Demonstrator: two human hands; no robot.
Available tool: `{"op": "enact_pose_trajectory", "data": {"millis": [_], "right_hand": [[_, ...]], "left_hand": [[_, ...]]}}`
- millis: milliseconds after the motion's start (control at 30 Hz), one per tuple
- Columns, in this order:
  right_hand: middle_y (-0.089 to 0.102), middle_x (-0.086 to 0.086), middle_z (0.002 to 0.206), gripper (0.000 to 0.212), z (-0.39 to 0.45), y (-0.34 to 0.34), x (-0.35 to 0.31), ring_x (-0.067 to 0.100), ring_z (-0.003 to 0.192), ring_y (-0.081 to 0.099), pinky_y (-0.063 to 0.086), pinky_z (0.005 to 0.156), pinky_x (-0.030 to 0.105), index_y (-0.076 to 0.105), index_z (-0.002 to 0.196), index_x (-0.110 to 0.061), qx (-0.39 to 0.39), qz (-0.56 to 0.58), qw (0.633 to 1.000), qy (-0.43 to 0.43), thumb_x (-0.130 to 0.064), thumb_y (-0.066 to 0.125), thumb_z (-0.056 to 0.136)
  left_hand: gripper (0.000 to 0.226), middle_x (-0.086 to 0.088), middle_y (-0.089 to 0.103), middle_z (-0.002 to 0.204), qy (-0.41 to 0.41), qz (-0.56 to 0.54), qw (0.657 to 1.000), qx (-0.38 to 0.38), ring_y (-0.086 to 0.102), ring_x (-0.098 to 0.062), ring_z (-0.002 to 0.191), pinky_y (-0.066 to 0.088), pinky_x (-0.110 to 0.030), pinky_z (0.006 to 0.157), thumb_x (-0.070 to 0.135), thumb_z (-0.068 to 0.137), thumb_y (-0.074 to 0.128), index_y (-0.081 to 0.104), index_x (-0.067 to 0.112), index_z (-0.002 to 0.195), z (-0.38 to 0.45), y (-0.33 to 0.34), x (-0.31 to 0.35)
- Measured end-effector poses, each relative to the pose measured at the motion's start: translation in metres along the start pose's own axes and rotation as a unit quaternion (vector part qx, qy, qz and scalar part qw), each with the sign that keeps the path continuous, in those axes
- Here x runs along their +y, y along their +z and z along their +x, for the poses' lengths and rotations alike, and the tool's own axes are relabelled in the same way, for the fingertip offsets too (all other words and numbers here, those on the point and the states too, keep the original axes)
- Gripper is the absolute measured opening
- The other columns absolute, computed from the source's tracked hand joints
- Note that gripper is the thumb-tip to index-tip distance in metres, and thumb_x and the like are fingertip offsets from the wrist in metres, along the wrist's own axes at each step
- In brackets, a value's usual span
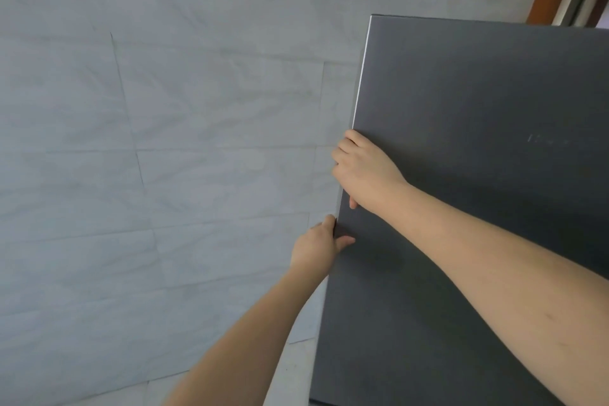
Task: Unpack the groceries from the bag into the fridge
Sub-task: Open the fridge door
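Grey fridge door point(478, 142) — its tall left edge is gripped by both hands (right hand point(362, 168) higher, left hand point(319, 245) just below) — no bag is seen.

Both my bare forearms reach up and forward from the lower edge of the view. My right hand point(364, 168) is the higher one, back facing me, fingers curled around the door point(478, 158) edge, thumb pointing down along its front. My left hand point(318, 245) sits just below it, fingers hooked behind the same edge, thumb lying flat on the front. The two hands are close but apart.
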State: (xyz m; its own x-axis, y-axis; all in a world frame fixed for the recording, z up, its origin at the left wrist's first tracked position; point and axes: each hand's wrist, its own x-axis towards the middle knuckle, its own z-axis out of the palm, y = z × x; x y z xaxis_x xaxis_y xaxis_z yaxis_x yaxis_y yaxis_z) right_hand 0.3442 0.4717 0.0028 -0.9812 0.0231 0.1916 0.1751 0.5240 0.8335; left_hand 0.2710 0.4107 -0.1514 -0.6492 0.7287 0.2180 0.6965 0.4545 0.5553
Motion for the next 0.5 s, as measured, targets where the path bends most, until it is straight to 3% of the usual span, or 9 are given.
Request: {"op": "enact_pose_trajectory", "data": {"millis": [167,433,500], "right_hand": [[0.060,0.001,0.105,0.023,-0.004,-0.006,-0.005,0.025,0.107,0.048,0.020,0.112,0.036,0.067,0.105,-0.013,0.024,0.026,0.999,0.021,-0.023,0.062,0.084],[0.060,0.004,0.109,0.025,-0.002,-0.009,-0.009,0.027,0.111,0.046,0.020,0.111,0.035,0.065,0.108,-0.010,0.024,0.039,0.998,0.035,-0.014,0.053,0.086],[0.059,0.004,0.109,0.024,-0.006,-0.015,-0.009,0.027,0.110,0.046,0.019,0.111,0.035,0.064,0.107,-0.010,0.019,0.043,0.999,0.026,-0.016,0.056,0.085]], "left_hand": [[0.037,-0.006,0.055,0.084,-0.014,-0.047,0.999,-0.004,0.052,-0.028,0.076,0.036,-0.037,0.058,0.045,0.092,0.056,0.039,0.013,0.089,-0.004,-0.003,0.003],[0.035,-0.010,0.062,0.092,-0.030,-0.047,0.998,0.007,0.058,-0.032,0.084,0.046,-0.041,0.066,0.044,0.092,0.057,0.042,0.012,0.092,-0.012,-0.003,0.008],[0.037,-0.008,0.059,0.088,-0.026,-0.032,0.999,0.009,0.057,-0.032,0.081,0.041,-0.039,0.061,0.046,0.092,0.056,0.041,0.012,0.092,-0.020,-0.004,0.007]]}}
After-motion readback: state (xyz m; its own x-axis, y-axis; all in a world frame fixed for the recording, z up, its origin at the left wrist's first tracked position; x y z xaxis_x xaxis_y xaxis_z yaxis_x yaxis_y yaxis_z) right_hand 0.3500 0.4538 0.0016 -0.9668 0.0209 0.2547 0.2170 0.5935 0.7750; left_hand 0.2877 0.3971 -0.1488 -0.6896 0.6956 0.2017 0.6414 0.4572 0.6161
